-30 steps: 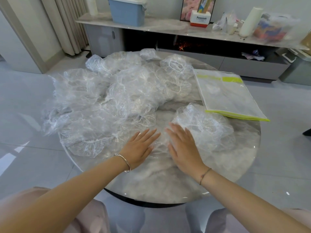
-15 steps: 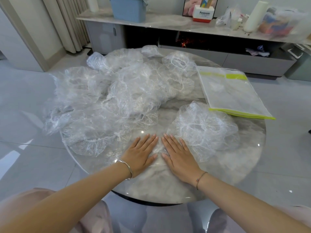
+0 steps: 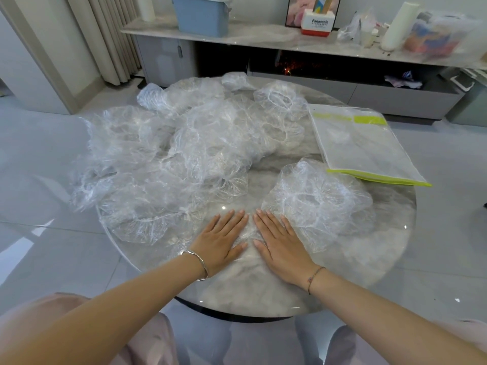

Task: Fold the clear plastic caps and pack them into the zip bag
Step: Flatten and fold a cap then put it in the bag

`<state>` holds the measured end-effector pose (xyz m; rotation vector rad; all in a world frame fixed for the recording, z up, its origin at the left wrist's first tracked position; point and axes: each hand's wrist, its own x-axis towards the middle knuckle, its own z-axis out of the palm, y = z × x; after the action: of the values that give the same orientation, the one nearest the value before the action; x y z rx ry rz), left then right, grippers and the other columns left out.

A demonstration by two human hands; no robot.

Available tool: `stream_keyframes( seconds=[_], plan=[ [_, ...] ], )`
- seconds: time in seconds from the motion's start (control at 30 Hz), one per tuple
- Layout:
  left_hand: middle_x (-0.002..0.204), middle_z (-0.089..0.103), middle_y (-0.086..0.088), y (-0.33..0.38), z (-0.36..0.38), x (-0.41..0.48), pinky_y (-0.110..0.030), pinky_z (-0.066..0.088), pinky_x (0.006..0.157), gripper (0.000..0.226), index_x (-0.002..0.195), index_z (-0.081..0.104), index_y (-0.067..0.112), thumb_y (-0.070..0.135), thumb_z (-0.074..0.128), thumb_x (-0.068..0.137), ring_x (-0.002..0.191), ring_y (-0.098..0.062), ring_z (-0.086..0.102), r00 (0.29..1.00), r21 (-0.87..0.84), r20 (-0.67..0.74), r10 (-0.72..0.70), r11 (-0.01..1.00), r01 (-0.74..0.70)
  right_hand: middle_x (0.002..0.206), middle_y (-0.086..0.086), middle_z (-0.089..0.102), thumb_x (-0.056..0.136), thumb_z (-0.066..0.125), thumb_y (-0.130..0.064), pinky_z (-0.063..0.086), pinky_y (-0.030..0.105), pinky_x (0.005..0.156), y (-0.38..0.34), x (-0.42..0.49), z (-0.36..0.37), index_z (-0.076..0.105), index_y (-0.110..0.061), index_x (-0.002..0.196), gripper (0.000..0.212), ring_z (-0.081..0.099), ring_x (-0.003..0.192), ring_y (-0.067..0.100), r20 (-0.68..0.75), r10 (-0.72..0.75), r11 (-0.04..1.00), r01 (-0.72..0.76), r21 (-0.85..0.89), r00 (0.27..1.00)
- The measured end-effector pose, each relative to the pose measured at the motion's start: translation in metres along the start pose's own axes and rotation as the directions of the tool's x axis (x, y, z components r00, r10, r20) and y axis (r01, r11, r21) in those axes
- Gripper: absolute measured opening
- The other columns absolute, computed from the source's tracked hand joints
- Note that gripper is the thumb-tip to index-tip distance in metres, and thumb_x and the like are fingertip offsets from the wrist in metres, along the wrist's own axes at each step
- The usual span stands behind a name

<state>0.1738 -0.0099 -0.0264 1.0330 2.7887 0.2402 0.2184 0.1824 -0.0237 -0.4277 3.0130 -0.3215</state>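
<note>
- At the near edge of the round marble desk [image 3: 263,293], the left hand [image 3: 221,241] and right hand [image 3: 280,243] lie flat side by side, fingers straight, gripping nothing.
- Both palms press a flattened clear plastic cap [image 3: 249,234] against the desk.
- Touching the right hand's outer side sits 1 puffed-up cap [image 3: 319,201].
- Across the left and far side, loose caps [image 3: 171,159] are heaped.
- Far right, just beyond the puffed-up cap, the green-edged zip bag [image 3: 361,146] lies flat.
</note>
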Motion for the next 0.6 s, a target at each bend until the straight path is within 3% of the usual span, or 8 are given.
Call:
stream_keyframes(
  seconds=[0.07, 0.13, 0.2, 0.27, 0.4, 0.5, 0.6],
  plan=[
    [0.157, -0.006, 0.006, -0.002, -0.004, -0.001, -0.028, -0.013, 0.113, 0.094, 0.147, -0.008, 0.025, 0.073, -0.028, 0.069, 0.145, -0.014, -0.008, 1.0, -0.022, 0.011, 0.026, 0.999, -0.025, 0.159, -0.008, -0.008, 0.08, -0.02, -0.066, -0.018, 0.029, 0.114, 0.0, 0.001, -0.005, -0.006, -0.022, 0.151, 0.085, -0.017, 0.142, 0.002, 0.024, 0.005, 0.999, -0.006, 0.04, 1.0],
    [0.158, 0.007, 0.005, -0.006, -0.014, -0.003, -0.031, 0.004, 0.117, 0.093, 0.151, 0.01, 0.026, 0.074, -0.016, 0.075, 0.145, -0.016, 0.008, 1.0, -0.065, -0.006, 0.023, 0.998, -0.023, 0.16, -0.006, -0.002, 0.089, -0.002, -0.064, -0.016, 0.028, 0.115, -0.004, 0.0, -0.015, -0.004, -0.021, 0.151, 0.076, -0.011, 0.144, 0.003, -0.011, 0.024, 0.989, -0.022, 0.145, 1.0],
    [0.151, 0.028, 0.004, -0.009, -0.024, -0.006, -0.032, 0.026, 0.11, 0.076, 0.145, 0.029, 0.024, 0.067, 0.007, 0.086, 0.135, -0.018, 0.03, 0.996, -0.124, -0.085, -0.038, 0.992, 0.027, 0.159, -0.005, 0.009, 0.093, 0.016, -0.056, -0.011, 0.029, 0.117, -0.013, -0.003, -0.024, 0.008, -0.019, 0.152, 0.069, -0.001, 0.145, 0.005, -0.105, -0.027, 0.983, 0.045, 0.178, 0.994],
    [0.136, 0.045, 0.002, -0.013, -0.031, -0.007, -0.031, 0.041, 0.096, 0.048, 0.136, 0.043, 0.021, 0.046, 0.036, 0.095, 0.119, -0.02, 0.046, 0.983, -0.187, -0.139, -0.122, 0.978, 0.095, 0.152, -0.003, 0.028, 0.092, 0.034, -0.052, -0.002, 0.031, 0.118, -0.022, -0.009, -0.025, 0.028, -0.019, 0.146, 0.064, 0.017, 0.142, 0.009, -0.167, -0.161, 0.978, 0.179, 0.104, 0.973],
    [0.101, 0.06, 0.001, -0.014, -0.042, -0.015, -0.023, 0.044, 0.071, 0.02, 0.109, 0.055, 0.02, 0.029, 0.056, 0.092, 0.089, -0.017, 0.06, 0.953, -0.248, -0.049, -0.298, 0.928, 0.278, 0.117, 0.0, 0.057, 0.081, 0.056, -0.046, 0.025, 0.034, 0.108, -0.031, -0.016, -0.013, 0.056, -0.017, 0.118, 0.047, 0.052, 0.11, 0.016, -0.196, -0.365, 0.931, 0.352, -0.1, 0.91],
    [0.081, 0.067, 0.001, -0.012, -0.043, -0.022, -0.016, 0.042, 0.056, 0.012, 0.088, 0.055, 0.02, 0.029, 0.063, 0.087, 0.066, -0.01, 0.059, 0.935, -0.37, 0.044, -0.353, 0.863, 0.344, 0.089, 0.0, 0.063, 0.08, 0.058, -0.022, 0.037, 0.031, 0.093, -0.029, -0.012, -0.011, 0.066, -0.014, 0.092, 0.017, 0.059, 0.083, 0.019, -0.292, -0.462, 0.884, 0.408, -0.228, 0.837],
    [0.067, 0.069, 0.004, -0.003, -0.05, -0.029, -0.019, 0.042, 0.045, 0.015, 0.082, 0.055, 0.016, 0.028, 0.062, 0.088, 0.043, -0.007, 0.053, 0.917, -0.58, 0.251, -0.309, 0.711, 0.398, 0.085, 0.001, 0.066, 0.073, 0.069, -0.004, 0.037, 0.028, 0.087, -0.019, -0.012, -0.011, 0.069, -0.013, 0.087, 0.017, 0.062, 0.078, 0.02, -0.3, -0.494, 0.861, 0.413, -0.296, 0.816]
  ],
)
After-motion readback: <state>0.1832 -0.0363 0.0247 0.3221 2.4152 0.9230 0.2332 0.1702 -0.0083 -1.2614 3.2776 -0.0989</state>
